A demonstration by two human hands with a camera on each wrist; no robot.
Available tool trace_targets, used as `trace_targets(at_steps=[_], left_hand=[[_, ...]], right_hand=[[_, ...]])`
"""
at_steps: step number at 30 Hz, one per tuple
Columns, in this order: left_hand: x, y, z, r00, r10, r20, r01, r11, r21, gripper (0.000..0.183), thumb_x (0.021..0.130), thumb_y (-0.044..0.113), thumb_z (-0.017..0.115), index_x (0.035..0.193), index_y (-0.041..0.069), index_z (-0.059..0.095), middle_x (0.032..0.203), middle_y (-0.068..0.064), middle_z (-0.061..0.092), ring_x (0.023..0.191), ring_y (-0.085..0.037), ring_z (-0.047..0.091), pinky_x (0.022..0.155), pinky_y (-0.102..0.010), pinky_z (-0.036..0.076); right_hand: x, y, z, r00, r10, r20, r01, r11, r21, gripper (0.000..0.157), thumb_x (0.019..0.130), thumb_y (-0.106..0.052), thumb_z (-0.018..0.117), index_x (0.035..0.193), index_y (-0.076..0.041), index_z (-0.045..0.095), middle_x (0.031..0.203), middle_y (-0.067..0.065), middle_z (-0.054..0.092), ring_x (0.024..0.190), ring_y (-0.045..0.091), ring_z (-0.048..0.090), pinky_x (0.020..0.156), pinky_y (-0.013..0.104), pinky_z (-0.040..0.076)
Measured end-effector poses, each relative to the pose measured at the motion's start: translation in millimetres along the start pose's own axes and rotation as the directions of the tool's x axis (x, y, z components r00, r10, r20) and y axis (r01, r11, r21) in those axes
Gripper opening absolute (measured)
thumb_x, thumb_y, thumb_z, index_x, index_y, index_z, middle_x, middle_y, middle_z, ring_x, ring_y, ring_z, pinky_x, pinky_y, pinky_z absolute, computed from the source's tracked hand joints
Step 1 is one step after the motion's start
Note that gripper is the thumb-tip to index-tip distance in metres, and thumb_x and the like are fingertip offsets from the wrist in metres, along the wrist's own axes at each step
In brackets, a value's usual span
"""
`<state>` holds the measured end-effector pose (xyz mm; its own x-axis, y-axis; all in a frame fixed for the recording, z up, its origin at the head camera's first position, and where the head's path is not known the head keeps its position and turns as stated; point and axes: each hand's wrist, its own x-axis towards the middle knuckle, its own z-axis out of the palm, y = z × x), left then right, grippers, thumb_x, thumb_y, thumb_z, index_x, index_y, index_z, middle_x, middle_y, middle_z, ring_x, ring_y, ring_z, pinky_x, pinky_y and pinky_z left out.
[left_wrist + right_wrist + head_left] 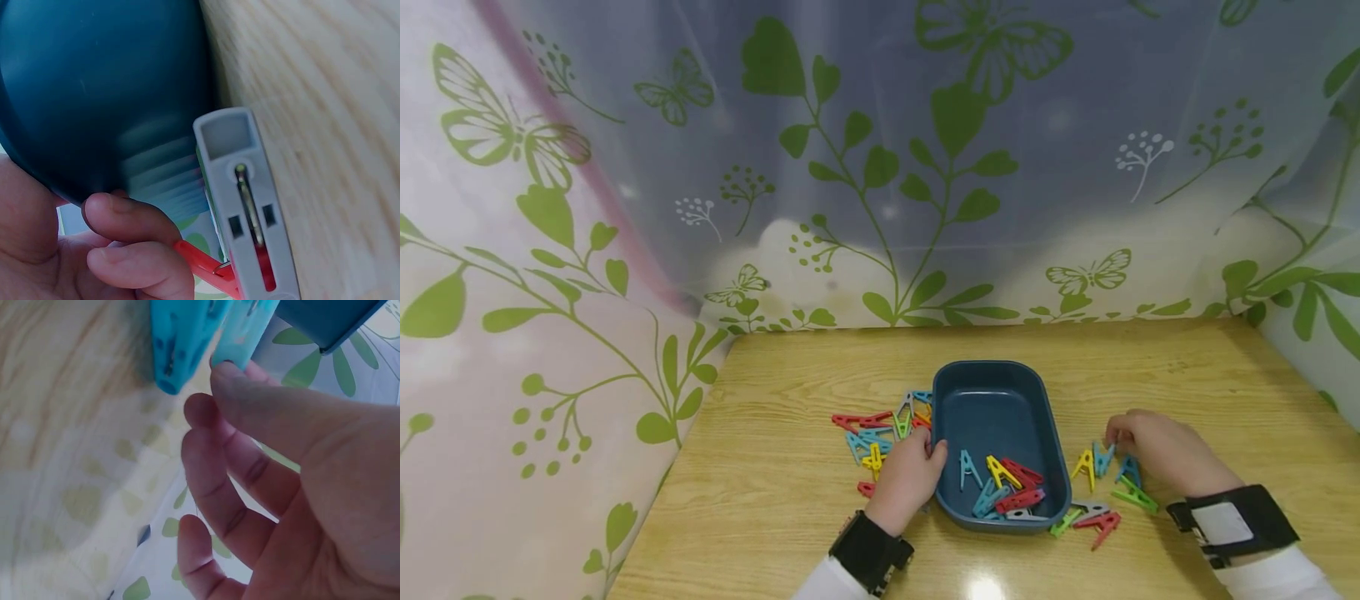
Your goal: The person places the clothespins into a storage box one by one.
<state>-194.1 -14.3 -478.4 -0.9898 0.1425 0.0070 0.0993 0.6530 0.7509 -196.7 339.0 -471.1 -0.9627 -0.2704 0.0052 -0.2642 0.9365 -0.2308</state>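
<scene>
My left hand (907, 475) grips the left rim of a dark blue plastic basin (1000, 379), thumb at the rim and fingers curled along the outer wall. Inside the basin lie several clothespins in blue, yellow, red and grey. Right of the basin, my right hand (1172, 454) pinches the end of a light blue clothespin (240, 334) between thumb and forefinger, the other fingers loosely bent. A darker blue clothespin (178, 344) stands close beside it. Near my left fingers, a grey clothespin (247, 200) and a red clothespin (206, 269) show in the left wrist view.
Left of the basin spreads a pile of mixed clothespins, with a yellow clothespin (874, 460) among them. On the right lie a yellow clothespin (1084, 468), a green clothespin (1135, 495) and a red clothespin (1099, 527). A leaf-patterned curtain (880, 250) borders the wooden table (790, 375).
</scene>
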Motion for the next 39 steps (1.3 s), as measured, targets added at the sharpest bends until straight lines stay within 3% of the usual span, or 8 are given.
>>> trace_targets(at_steps=[4, 8, 11, 14, 16, 19, 27, 39], left_hand=[[-0.5, 1.6, -0.8, 1.0, -0.004, 0.001, 0.004, 1.0, -0.003, 0.031, 0.104, 0.025, 0.061, 0.078, 0.011, 0.05, 0.063, 0.003, 0.037, 0.051, -0.013, 0.041, 0.048, -0.024, 0.028], [-1.0, 2.8, -1.7, 1.0, -0.006, 0.002, 0.006, 1.0, -0.004, 0.03, 0.103, 0.024, 0.062, 0.079, 0.011, 0.051, 0.063, 0.002, 0.038, 0.051, -0.013, 0.041, 0.049, -0.024, 0.028], [-0.6, 3.1, -1.7, 1.0, -0.012, 0.005, 0.012, 1.0, -0.004, 0.03, 0.103, 0.024, 0.062, 0.079, 0.011, 0.051, 0.063, 0.002, 0.039, 0.052, -0.013, 0.042, 0.049, -0.024, 0.029], [0.1, 2.8, -1.3, 1.0, -0.018, 0.008, 0.018, 1.0, -0.004, 0.029, 0.103, 0.025, 0.062, 0.08, 0.011, 0.052, 0.064, 0.002, 0.039, 0.052, -0.013, 0.042, 0.049, -0.024, 0.029], [0.5, 2.1, -0.8, 1.0, -0.019, 0.008, 0.019, 1.0, -0.003, 0.03, 0.103, 0.025, 0.062, 0.08, 0.011, 0.052, 0.063, 0.002, 0.039, 0.052, -0.013, 0.043, 0.049, -0.024, 0.029], [0.9, 1.0, -0.1, 1.0, -0.018, 0.007, 0.018, 1.0, -0.003, 0.03, 0.104, 0.025, 0.062, 0.08, 0.011, 0.051, 0.063, 0.002, 0.039, 0.052, -0.013, 0.042, 0.049, -0.024, 0.029], [1.1, 0.8, 0.9, 1.0, -0.02, 0.009, 0.02, 1.0, -0.005, 0.03, 0.104, 0.026, 0.062, 0.079, 0.011, 0.052, 0.063, 0.002, 0.039, 0.051, -0.014, 0.043, 0.049, -0.024, 0.029], [0.0, 0.3, 0.1, 1.0, -0.012, 0.0, 0.012, 1.0, -0.001, 0.031, 0.104, 0.026, 0.062, 0.079, 0.012, 0.05, 0.063, 0.003, 0.038, 0.051, -0.013, 0.041, 0.049, -0.024, 0.028]], right_hand=[[-1.7, 0.5, -4.4, 0.998, -0.018, -0.055, 0.018, 1.0, -0.002, 0.014, 0.092, 0.001, 0.071, 0.09, -0.012, 0.07, 0.085, -0.002, 0.067, 0.075, 0.013, 0.062, 0.065, 0.039, 0.053], [-3.3, -4.0, -12.3, 0.986, -0.036, -0.162, 0.028, 0.999, -0.047, 0.013, 0.092, 0.003, 0.07, 0.093, -0.011, 0.069, 0.084, 0.001, 0.066, 0.069, 0.013, 0.058, 0.058, 0.034, 0.049], [-4.9, -14.0, -18.3, 0.957, -0.074, -0.281, 0.052, 0.995, -0.083, 0.01, 0.091, 0.0, 0.073, 0.096, -0.008, 0.069, 0.083, 0.003, 0.065, 0.065, 0.012, 0.056, 0.054, 0.031, 0.046], [-5.9, -30.4, -23.0, 0.91, -0.138, -0.39, 0.103, 0.989, -0.109, 0.013, 0.088, -0.003, 0.078, 0.096, -0.008, 0.07, 0.083, 0.002, 0.065, 0.063, 0.01, 0.055, 0.054, 0.029, 0.045], [-6.1, -44.2, -24.2, 0.886, -0.176, -0.428, 0.136, 0.983, -0.122, 0.015, 0.085, -0.004, 0.08, 0.096, -0.009, 0.07, 0.083, 0.0, 0.065, 0.062, 0.008, 0.053, 0.054, 0.028, 0.043], [-6.0, -65.4, -22.6, 0.869, -0.222, -0.441, 0.179, 0.974, -0.138, 0.019, 0.083, -0.005, 0.083, 0.096, -0.01, 0.071, 0.084, -0.002, 0.066, 0.062, 0.006, 0.054, 0.055, 0.028, 0.044], [-10.9, -107.5, -8.4, 0.901, -0.26, -0.348, 0.222, 0.964, -0.145, 0.02, 0.081, -0.014, 0.088, 0.091, -0.02, 0.071, 0.086, -0.009, 0.062, 0.083, 0.015, 0.064, 0.071, 0.043, 0.051], [-11.6, -123.2, 5.3, 0.921, -0.308, -0.237, 0.284, 0.95, -0.13, 0.021, 0.078, -0.016, 0.09, 0.082, -0.028, 0.072, 0.085, -0.015, 0.057, 0.085, 0.011, 0.054, 0.078, 0.041, 0.045]])
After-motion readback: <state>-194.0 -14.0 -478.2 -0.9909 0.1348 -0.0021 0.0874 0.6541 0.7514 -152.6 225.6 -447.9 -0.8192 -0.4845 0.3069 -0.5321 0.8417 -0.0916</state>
